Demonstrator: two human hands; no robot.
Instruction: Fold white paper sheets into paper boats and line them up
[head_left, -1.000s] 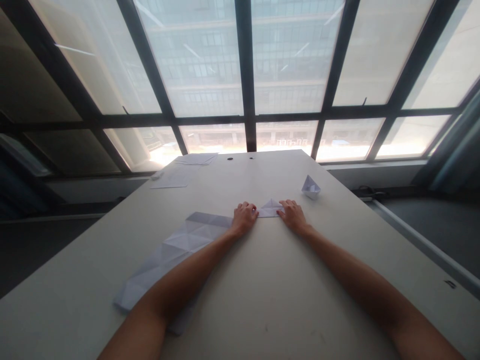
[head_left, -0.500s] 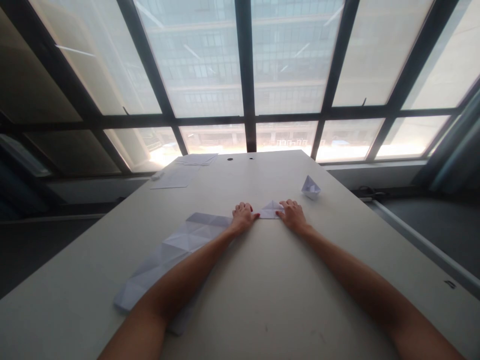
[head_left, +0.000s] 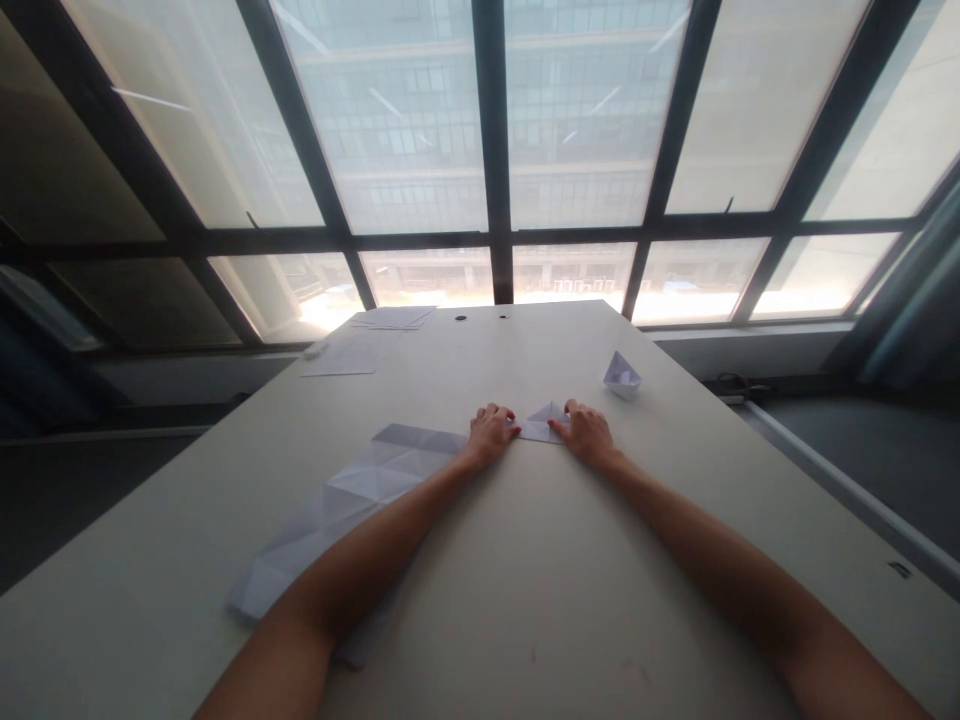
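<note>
A small folded white paper piece (head_left: pixel 541 423) with a peaked top lies on the pale table (head_left: pixel 525 600) between my hands. My left hand (head_left: pixel 491 436) pinches its left end with curled fingers. My right hand (head_left: pixel 589 435) pinches its right end, fingers curled too. Both forearms stretch out across the table toward it.
A large creased sheet of paper (head_left: pixel 337 510) lies under my left forearm. A finished paper boat (head_left: pixel 622 374) sits to the right beyond my right hand. Flat sheets (head_left: pixel 352 355) and a stack of sheets (head_left: pixel 394 317) lie at the far left edge. Big windows stand behind the table.
My hands shifted slightly on the small folded piece; its peak now stands a little closer between the fingers. Nothing else moved.
</note>
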